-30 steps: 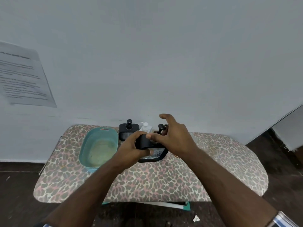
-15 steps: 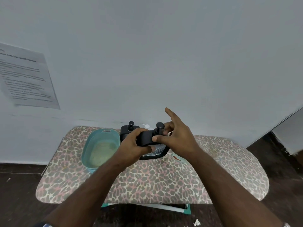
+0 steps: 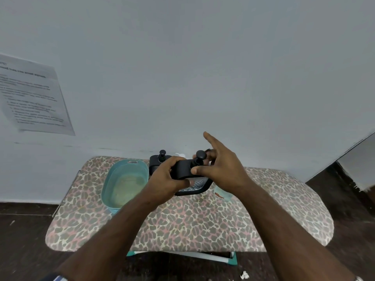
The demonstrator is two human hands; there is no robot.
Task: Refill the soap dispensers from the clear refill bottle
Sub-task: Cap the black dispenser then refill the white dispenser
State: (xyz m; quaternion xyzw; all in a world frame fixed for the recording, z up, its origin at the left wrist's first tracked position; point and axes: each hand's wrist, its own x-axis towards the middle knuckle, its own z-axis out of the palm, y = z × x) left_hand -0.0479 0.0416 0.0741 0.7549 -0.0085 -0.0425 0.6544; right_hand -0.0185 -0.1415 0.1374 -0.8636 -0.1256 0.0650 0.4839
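Black soap dispenser [image 3: 182, 169] being gripped by the left hand [image 3: 168, 179] (right hand [image 3: 221, 169] pinching its pump [image 3: 199, 156]) above the desk [image 3: 203, 220].

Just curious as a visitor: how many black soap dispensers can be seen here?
2. One black dispenser is held in both hands above the table; the other dispenser stands behind it by the teal basin. The hands may hide more.
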